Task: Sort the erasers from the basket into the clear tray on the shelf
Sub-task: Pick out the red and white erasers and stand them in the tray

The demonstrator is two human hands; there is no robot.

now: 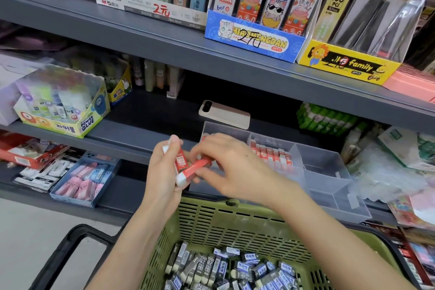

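Observation:
My left hand (162, 172) grips a small stack of red-sleeved white erasers (180, 162) upright in front of the shelf. My right hand (231, 167) pinches one red-sleeved eraser (194, 169) that lies slantwise against that stack. Right behind my hands the clear tray (329, 172) sits on the shelf, with a row of red erasers (270, 155) standing in its middle compartment. Below, the green basket (223, 221) holds several dark-sleeved 2B erasers (226, 268).
A phone (224, 114) lies on the shelf behind the tray. A glue box (63, 106) stands at left, green glue sticks (327, 117) at right. A blue box of pink erasers (82, 181) sits on the lower shelf. The basket's black handle (68, 242) hangs at left.

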